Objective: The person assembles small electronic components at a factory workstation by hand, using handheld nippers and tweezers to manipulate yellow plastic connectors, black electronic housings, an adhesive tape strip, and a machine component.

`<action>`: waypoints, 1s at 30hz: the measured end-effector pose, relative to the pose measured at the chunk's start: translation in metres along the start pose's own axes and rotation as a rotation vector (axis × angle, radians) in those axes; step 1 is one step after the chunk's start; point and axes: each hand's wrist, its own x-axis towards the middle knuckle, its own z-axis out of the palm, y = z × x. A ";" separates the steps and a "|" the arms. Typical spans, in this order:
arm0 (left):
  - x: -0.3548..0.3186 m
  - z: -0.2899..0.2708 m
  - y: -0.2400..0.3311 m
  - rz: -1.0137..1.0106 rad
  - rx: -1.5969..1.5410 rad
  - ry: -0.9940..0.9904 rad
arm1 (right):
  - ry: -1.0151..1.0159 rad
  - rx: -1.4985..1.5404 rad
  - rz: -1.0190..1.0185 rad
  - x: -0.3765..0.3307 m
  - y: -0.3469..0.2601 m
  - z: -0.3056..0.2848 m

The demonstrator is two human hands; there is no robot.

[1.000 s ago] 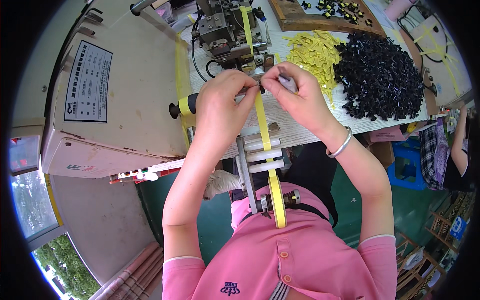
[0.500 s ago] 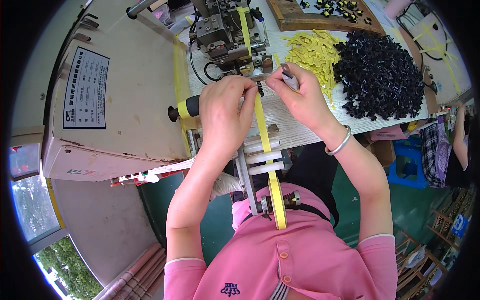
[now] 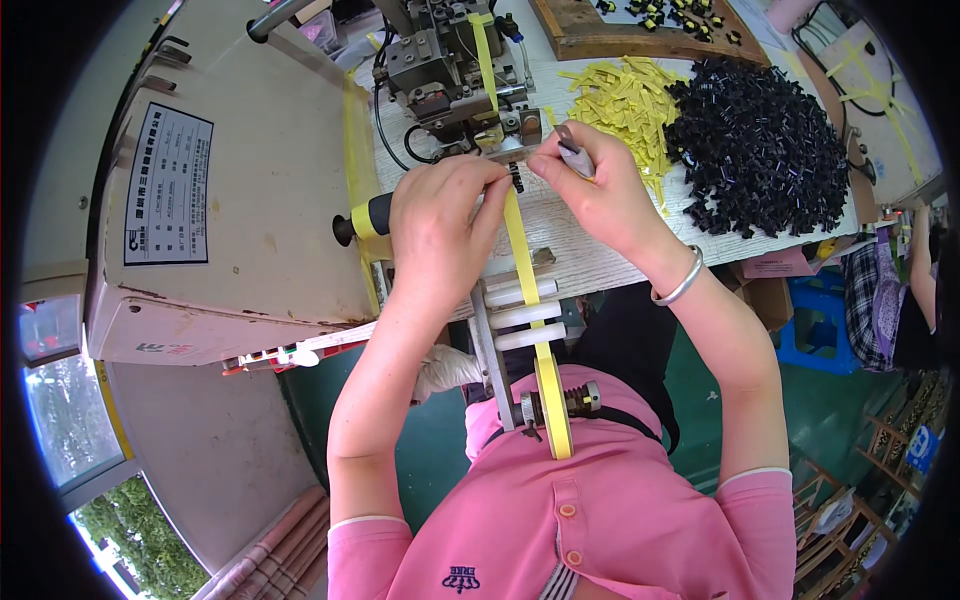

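My left hand is closed in a pinch, its fingertips at a small black toothed piece by the upper end of a yellow tape strip. What lies between those fingertips is hidden. Closed around a small knife with a grey handle and flat metal blade, my right hand has its thumb and forefinger pressed together just right of the black piece. Directly beyond both hands stands a metal machine. The tape comes up from a yellow reel over white rollers.
A heap of yellow strips and a larger pile of black parts lie to the right. Behind them is a wooden-framed tray. A beige machine cabinet fills the left, with a black-and-yellow knob beside my left hand.
Both hands stay near the black piece, and the knife remains in my right hand. The whole view has shifted slightly; little else differs.
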 end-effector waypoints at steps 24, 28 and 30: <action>0.000 -0.005 -0.007 0.195 0.046 -0.059 | -0.011 -0.128 -0.177 0.003 -0.002 0.005; 0.000 -0.004 -0.007 0.186 0.042 -0.065 | -0.017 0.101 0.022 0.000 0.005 0.006; 0.001 -0.005 -0.008 0.182 0.051 -0.069 | -0.050 0.170 0.107 -0.001 0.006 0.007</action>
